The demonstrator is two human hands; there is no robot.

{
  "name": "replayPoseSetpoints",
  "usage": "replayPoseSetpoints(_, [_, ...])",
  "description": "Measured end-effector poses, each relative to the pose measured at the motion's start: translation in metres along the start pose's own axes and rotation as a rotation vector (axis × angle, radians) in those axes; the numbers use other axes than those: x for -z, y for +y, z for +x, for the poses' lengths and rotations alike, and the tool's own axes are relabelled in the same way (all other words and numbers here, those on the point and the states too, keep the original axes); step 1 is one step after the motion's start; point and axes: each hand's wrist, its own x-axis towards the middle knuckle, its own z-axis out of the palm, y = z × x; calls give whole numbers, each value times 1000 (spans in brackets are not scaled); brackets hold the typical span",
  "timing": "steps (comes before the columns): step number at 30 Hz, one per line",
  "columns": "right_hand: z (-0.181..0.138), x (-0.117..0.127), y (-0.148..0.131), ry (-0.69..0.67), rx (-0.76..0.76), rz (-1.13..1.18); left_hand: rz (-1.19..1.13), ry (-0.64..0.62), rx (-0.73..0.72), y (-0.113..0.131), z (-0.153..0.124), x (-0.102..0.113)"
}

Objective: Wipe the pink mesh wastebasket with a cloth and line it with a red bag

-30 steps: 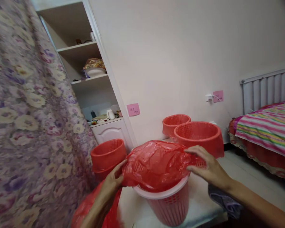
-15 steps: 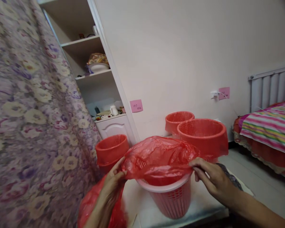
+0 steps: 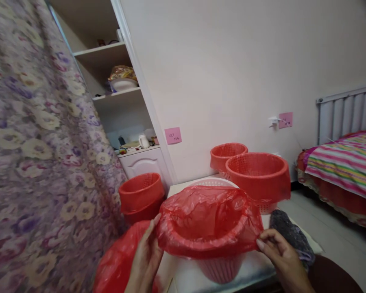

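A pink mesh basket (image 3: 221, 269) stands on a white table (image 3: 195, 280) in front of me. A red plastic bag (image 3: 207, 221) is stretched over its rim and hangs down around it. My left hand (image 3: 146, 260) pinches the bag's left edge beside the rim. My right hand (image 3: 280, 254) grips the bag's lower right edge. Part of the basket's white rim (image 3: 212, 183) shows at the back, uncovered.
Three red-lined baskets stand nearby: one (image 3: 142, 195) at left, two (image 3: 258, 175) (image 3: 227, 152) behind. More red bags (image 3: 117, 260) lie at lower left. A dark cloth (image 3: 288, 236) lies at right. A floral curtain (image 3: 33, 142), shelf unit (image 3: 122, 89) and striped bed (image 3: 341, 167) surround.
Both hands have pulled the bag's edge down over the basket rim. The bag, bunched on top before, now lies open inside the basket, and the hands sit lower.
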Motion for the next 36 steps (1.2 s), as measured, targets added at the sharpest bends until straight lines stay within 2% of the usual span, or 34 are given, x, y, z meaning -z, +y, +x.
replayPoseSetpoints(2, [10, -11, 9, 67, -89, 174, 40, 0, -11, -7, 11, -2])
replayPoseSetpoints(4, [18, -19, 14, 69, -140, 298, 80, -5, -15, -17, 20, -3])
replayPoseSetpoints(7, [27, -17, 9, -51, -223, 386, 127, -30, -13, -30, 27, -1])
replayPoseSetpoints(9, [33, -7, -2, -119, -224, 372, 162, -50, -9, -28, 28, 1])
replayPoseSetpoints(13, [60, 11, -43, -75, -81, 188, 310, -80, -34, 1, 39, 3])
replayPoseSetpoints(17, [104, 3, -79, -165, 70, -185, 530, -83, -106, 33, 66, -13])
replayPoseSetpoints(19, [124, -8, -86, -228, 133, -334, 631, -118, -151, 39, 80, -26])
replayPoseSetpoints(22, [143, -22, -80, -281, 133, -367, 772, -170, -201, 38, 96, -41])
replayPoseSetpoints(27, [137, -30, -65, -266, 99, -272, 933, -219, -277, 31, 106, -45])
replayPoseSetpoints(31, [118, -29, -70, -275, 45, -194, 1026, -277, -307, 34, 107, -49])
replayPoseSetpoints(36, [105, -15, -77, -423, -122, -21, 1164, -384, -343, 42, 103, -59])
